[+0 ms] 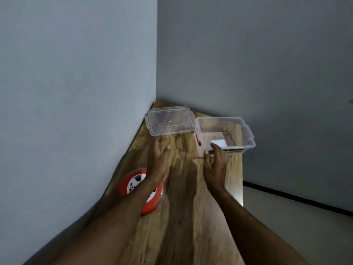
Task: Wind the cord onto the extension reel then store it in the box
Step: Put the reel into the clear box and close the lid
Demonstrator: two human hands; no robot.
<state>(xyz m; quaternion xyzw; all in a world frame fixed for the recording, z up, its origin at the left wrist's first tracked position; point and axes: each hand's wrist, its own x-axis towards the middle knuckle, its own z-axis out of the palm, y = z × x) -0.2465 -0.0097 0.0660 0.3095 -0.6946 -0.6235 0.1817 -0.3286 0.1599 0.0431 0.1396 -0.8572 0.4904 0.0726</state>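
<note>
The left hand [159, 159] reaches forward over the wooden bench [183, 217], palm down, fingers straight and loosely spread, holding nothing; its fingertips lie just short of the clear plastic lid [170, 120] at the hand's 12 o'clock. Whether they touch the lid's near edge cannot be told through the blur. Beneath the left forearm, at about 7 o'clock from that hand, the round red extension reel with a white face [150, 205] lies flat on the bench close to the left wall [76, 92]; the forearm crosses it and hides its middle. No loose cord can be made out.

The right hand [214, 165] is raised, fingers relaxed and slightly bent, holding nothing. Its fingertips are at the near rim of the clear plastic box with red latches [246, 146], which stands open at the hand's 1 o'clock, at the bench's far right corner. The lid lies at the box's 10 o'clock, just beside it. At 3 o'clock of the bench is a grey floor [296, 236].
</note>
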